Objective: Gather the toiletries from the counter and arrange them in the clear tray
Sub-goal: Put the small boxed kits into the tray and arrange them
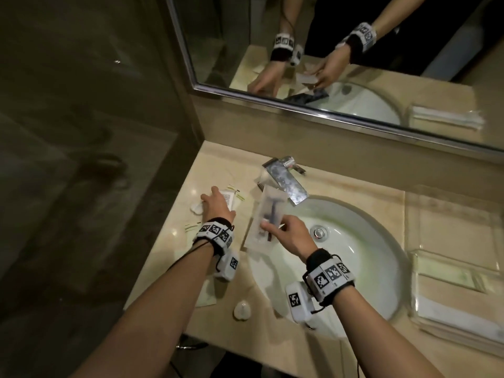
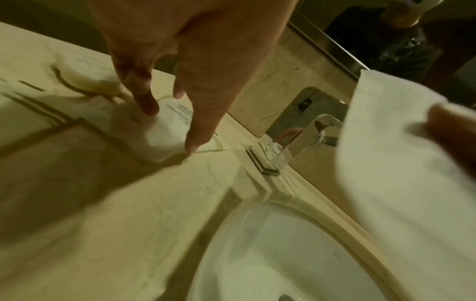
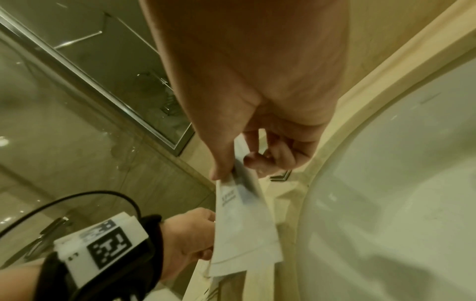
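Gathering goes on: right hand (image 1: 289,236) pinches a razor packet (image 1: 266,218) over the basin; left hand (image 1: 216,203), fingers spread, touches a sachet (image 2: 167,130) on the bench; clear tray (image 1: 450,282) waits rightward.

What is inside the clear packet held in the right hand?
A dark razor shows through the clear packet, which the right hand pinches near its lower end. The thumb covers part of the handle, so that stretch of the contents is hidden.
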Motion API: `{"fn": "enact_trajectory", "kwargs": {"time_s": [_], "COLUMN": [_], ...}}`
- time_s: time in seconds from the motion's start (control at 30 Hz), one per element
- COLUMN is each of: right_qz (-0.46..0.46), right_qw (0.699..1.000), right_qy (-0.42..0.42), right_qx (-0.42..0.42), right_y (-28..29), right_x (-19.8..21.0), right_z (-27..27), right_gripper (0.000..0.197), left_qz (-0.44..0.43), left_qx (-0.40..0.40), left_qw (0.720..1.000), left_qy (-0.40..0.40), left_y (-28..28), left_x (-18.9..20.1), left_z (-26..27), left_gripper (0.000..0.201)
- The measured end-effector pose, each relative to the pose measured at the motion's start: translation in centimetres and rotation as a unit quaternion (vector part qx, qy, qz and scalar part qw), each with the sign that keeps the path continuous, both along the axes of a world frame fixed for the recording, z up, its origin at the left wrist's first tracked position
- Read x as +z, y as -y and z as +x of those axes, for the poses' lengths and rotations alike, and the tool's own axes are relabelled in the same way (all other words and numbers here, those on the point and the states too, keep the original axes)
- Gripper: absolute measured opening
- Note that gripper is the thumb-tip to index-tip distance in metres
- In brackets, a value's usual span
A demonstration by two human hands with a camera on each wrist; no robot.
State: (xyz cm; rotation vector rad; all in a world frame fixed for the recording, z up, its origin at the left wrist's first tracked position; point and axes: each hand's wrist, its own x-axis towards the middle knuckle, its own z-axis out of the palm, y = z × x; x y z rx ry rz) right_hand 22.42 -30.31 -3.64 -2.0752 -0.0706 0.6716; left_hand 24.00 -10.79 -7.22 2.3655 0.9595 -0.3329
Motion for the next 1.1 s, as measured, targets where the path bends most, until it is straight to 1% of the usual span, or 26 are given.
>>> {"fn": "enact_trajectory", "kwargs": {"time_s": [0.2,0.37,0.53,0.63,0.73,0.77,0.83,0.87,0.97,1.0,1.1], "right_qz": [0.020,0.047,0.092,0.125,0.158,0.163,0.162,0.163,0.161,0.160,0.151], "right_qw": [1.000,0.999,0.996,0.992,0.987,0.986,0.985,0.985,0.983,0.982,0.980], "right_qy": [0.008,0.004,-0.008,-0.023,-0.015,-0.009,-0.006,-0.009,-0.022,-0.024,-0.024], "right_qx": [0.012,0.019,0.002,-0.011,-0.027,-0.035,-0.050,-0.059,-0.087,-0.092,-0.124], "right_y": [2.5,3.7,4.9,6.0,7.8,8.6,10.4,11.5,15.4,16.8,21.2], "right_x": [0.8,0.9,1.6,2.4,3.6,4.0,4.6,4.7,5.3,5.5,5.8], "right_z": [-0.6,-1.1,-1.7,-2.0,-2.4,-2.4,-2.6,-2.8,-3.5,-4.0,-5.3], "right_gripper": [0.031,0.035,0.036,0.036,0.020,0.019,0.024,0.027,0.031,0.030,0.023], "left_qz": [0.003,-0.002,-0.066,-0.130,-0.215,-0.242,-0.290,-0.310,-0.349,-0.361,-0.388], "left_qx": [0.035,0.060,0.091,0.122,0.138,0.137,0.133,0.131,0.111,0.106,0.087], "left_qw": [0.999,0.998,0.993,0.979,0.957,0.949,0.932,0.925,0.913,0.911,0.907], "left_qy": [-0.029,0.008,0.048,0.099,0.141,0.152,0.170,0.176,0.178,0.171,0.142], "left_y": [-0.1,0.2,0.2,1.3,3.5,4.5,6.7,7.9,11.9,13.3,17.3], "left_x": [0.7,1.7,3.0,4.9,7.6,8.5,9.9,10.4,11.5,11.5,10.9], "left_z": [0.0,-0.6,-1.7,-2.9,-4.0,-4.3,-5.0,-5.4,-6.3,-6.5,-6.8], "left_gripper": [0.085,0.076,0.069,0.063,0.061,0.061,0.056,0.050,0.022,0.020,0.031]}}
